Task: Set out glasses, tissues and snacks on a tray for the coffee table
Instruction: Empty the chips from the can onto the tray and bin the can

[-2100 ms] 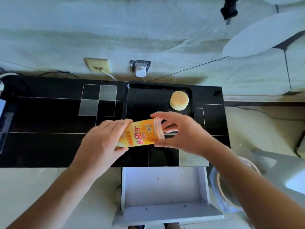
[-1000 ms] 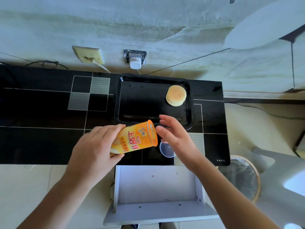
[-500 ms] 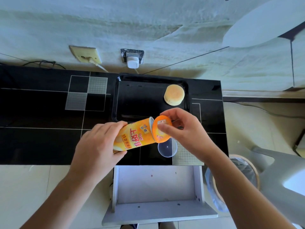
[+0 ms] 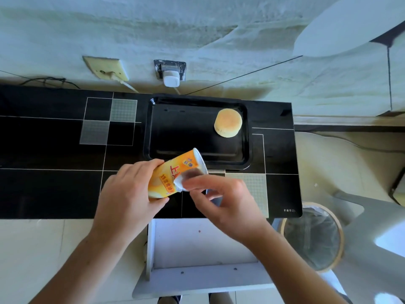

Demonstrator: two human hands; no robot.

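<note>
My left hand (image 4: 129, 194) grips an orange snack canister (image 4: 175, 172), tilted with its open mouth toward the black tray (image 4: 197, 160). My right hand (image 4: 223, 200) pinches the canister's peeled foil seal (image 4: 183, 183), silver side up, just below the mouth. A clear plastic lid (image 4: 213, 197) lies on the table, mostly hidden under my right fingers. On the tray's far right corner sits a round golden bun (image 4: 228, 125). The canister hangs over the table just in front of the tray's near rim.
The black glass table (image 4: 54, 183) runs along a wall with two sockets (image 4: 171, 72). A white open drawer (image 4: 197, 242) juts out below the table's front edge. A lined waste bin (image 4: 313, 235) stands on the floor at right, beside a white chair (image 4: 377, 242).
My right hand took the clear lid off and set it on the table, then pulled the foil seal off the canister's mouth. The canister has tilted up toward the tray.
</note>
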